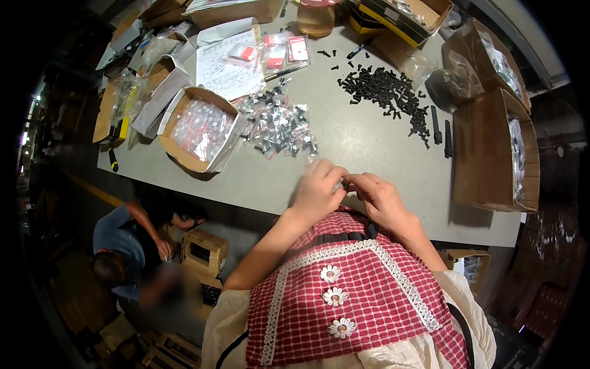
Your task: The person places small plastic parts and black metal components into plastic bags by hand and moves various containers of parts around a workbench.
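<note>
Over the near edge of the table, my left hand (318, 189) and my right hand (382, 198) meet with their fingertips pinched together. Whatever small thing lies between them is mostly hidden; a bit of something pale shows at the fingertips. Just beyond my left hand lies a pile of small clear zip bags (279, 123) with black and silver hardware inside. A heap of loose black screws (384, 89) is spread farther off to the right. Left of the bags, an open cardboard box (212, 161) holds more clear bags with small pale parts and red strips.
Printed sheets (224, 67), red-and-white packets (276, 56) and a jar of amber liquid (315, 19) stand at the back. Cardboard boxes (485, 154) line the right side, near two black bars (447, 138). Below left, another person (123, 237) sits beside a carton (204, 249).
</note>
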Action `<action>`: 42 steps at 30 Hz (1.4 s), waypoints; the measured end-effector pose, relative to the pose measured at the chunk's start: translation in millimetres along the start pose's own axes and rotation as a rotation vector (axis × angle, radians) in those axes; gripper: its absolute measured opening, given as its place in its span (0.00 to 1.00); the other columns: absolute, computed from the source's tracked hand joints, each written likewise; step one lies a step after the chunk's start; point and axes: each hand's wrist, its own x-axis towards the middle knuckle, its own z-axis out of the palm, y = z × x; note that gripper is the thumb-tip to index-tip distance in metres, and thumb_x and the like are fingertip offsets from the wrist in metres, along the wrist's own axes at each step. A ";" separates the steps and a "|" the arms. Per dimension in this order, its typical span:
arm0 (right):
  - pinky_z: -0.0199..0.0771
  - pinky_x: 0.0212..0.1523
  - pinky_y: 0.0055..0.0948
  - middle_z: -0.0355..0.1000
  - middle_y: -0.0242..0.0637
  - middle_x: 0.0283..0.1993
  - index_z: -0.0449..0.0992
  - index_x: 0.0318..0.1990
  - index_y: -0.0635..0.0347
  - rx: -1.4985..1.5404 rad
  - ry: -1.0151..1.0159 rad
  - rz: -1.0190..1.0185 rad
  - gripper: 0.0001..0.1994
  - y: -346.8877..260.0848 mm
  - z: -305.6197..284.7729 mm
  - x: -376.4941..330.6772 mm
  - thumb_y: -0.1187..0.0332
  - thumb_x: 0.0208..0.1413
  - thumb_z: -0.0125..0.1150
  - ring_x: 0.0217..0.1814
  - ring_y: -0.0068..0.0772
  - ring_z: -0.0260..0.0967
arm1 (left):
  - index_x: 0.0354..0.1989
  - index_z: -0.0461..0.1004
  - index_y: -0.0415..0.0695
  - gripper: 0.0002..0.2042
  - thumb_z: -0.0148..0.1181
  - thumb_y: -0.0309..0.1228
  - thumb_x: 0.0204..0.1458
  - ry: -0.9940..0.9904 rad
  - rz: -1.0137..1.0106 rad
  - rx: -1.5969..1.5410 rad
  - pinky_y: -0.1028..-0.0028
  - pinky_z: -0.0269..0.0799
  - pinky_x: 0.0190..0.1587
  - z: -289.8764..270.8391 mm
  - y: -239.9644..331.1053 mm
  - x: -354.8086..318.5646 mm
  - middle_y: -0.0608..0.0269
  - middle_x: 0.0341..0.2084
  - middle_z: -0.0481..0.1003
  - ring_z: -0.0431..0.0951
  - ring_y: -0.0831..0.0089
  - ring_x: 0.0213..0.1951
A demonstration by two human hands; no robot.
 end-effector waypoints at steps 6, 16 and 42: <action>0.76 0.47 0.39 0.76 0.50 0.47 0.73 0.56 0.64 0.183 0.127 -0.011 0.19 -7.0 -1.9 10.0 0.80 0.56 0.52 0.46 0.51 0.75 | 0.37 0.77 0.41 0.11 0.68 0.25 0.44 -0.034 -0.027 -0.049 0.65 0.73 0.39 0.8 -3.5 -1.1 0.59 0.31 0.73 0.75 0.61 0.35; 0.60 0.69 0.50 0.69 0.52 0.63 0.68 0.63 0.68 -0.164 0.129 -0.575 0.25 -4.6 4.6 29.6 0.73 0.56 0.49 0.64 0.50 0.68 | 0.38 0.78 0.38 0.12 0.71 0.29 0.48 -0.028 -0.401 -0.432 0.62 0.77 0.39 6.9 6.3 -8.3 0.54 0.38 0.77 0.79 0.58 0.37; 0.57 0.70 0.56 0.60 0.52 0.70 0.78 0.42 0.63 -0.188 -0.088 -0.539 0.14 11.8 -37.8 25.4 0.68 0.49 0.60 0.77 0.64 0.46 | 0.38 0.76 0.42 0.13 0.73 0.30 0.46 -0.233 -0.082 -0.294 0.70 0.71 0.35 -7.6 4.6 2.7 0.61 0.31 0.72 0.73 0.66 0.34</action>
